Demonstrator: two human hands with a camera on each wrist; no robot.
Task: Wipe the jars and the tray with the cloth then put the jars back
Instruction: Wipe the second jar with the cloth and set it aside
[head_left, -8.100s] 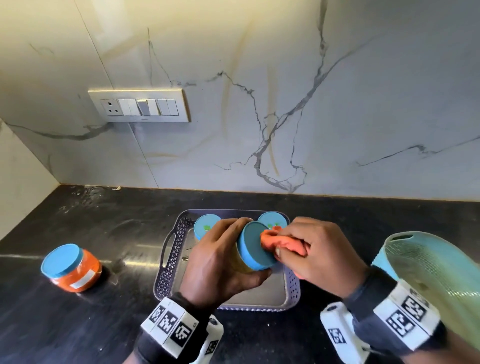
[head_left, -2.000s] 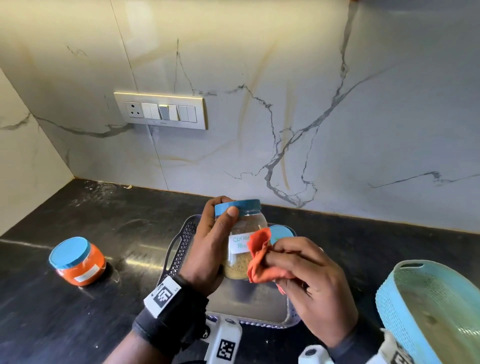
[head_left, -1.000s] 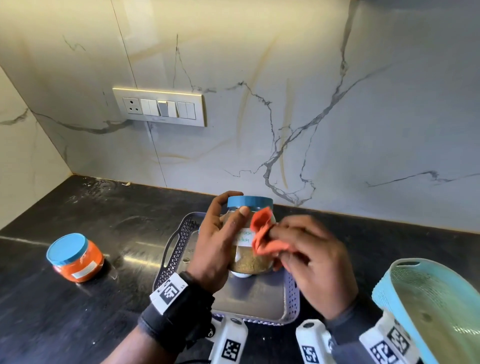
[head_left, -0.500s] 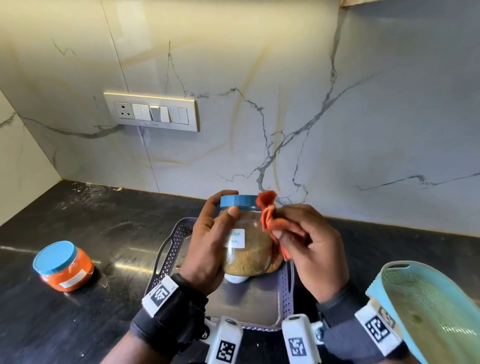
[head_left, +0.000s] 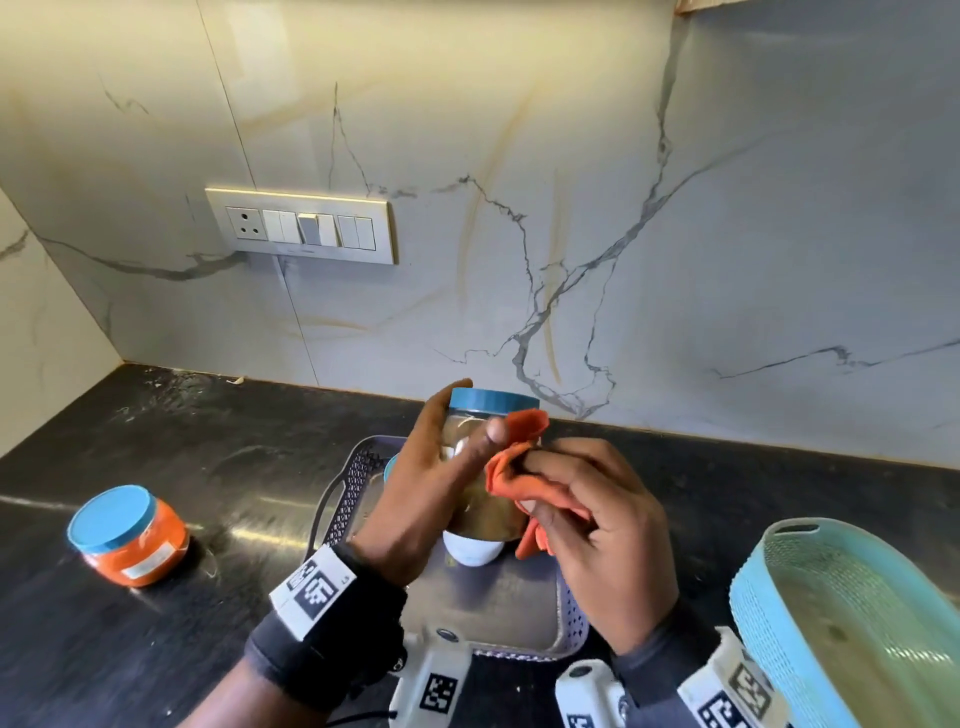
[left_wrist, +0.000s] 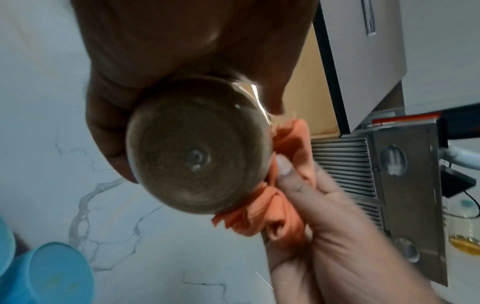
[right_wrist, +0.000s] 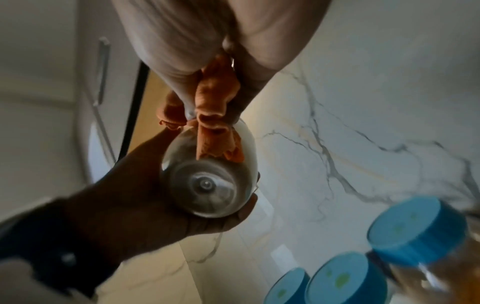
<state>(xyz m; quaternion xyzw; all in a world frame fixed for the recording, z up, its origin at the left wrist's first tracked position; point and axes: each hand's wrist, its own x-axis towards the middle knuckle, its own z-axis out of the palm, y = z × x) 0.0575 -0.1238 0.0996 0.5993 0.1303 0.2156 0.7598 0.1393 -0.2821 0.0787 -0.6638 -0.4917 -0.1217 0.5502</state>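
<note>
— Holding it up over the tray, is that right?

— Yes. The left hand (head_left: 415, 499) wraps its fingers and thumb round a clear glass jar with a blue screw lid (head_left: 485, 467), part-filled with brown powder. The jar is lifted above the grey perforated plastic tray (head_left: 519, 608) on the black stone counter (head_left: 208, 467).

— Which way does the jar point?

— Near upright: its long axis runs roughly vertical, lid up toward the marble wall (head_left: 571, 208), base down toward the tray. Both wrist views look straight up at the round base (left_wrist: 200, 156).

— And the other hand?

— The right hand (head_left: 597, 530) pinches a bunched orange cloth (head_left: 514, 467) and presses it against the jar's right side, from just under the lid down toward the base.

— Other jars?

— A squat jar of orange powder with a blue lid (head_left: 127, 535) stands well apart on the counter, far left. More blue-lidded jars (right_wrist: 342, 277) show in the right wrist view; in the head view they are mostly hidden behind the hands, so I cannot tell exactly where in the tray they stand. A light-blue woven plastic basket (head_left: 852, 623) sits at the right.
</note>
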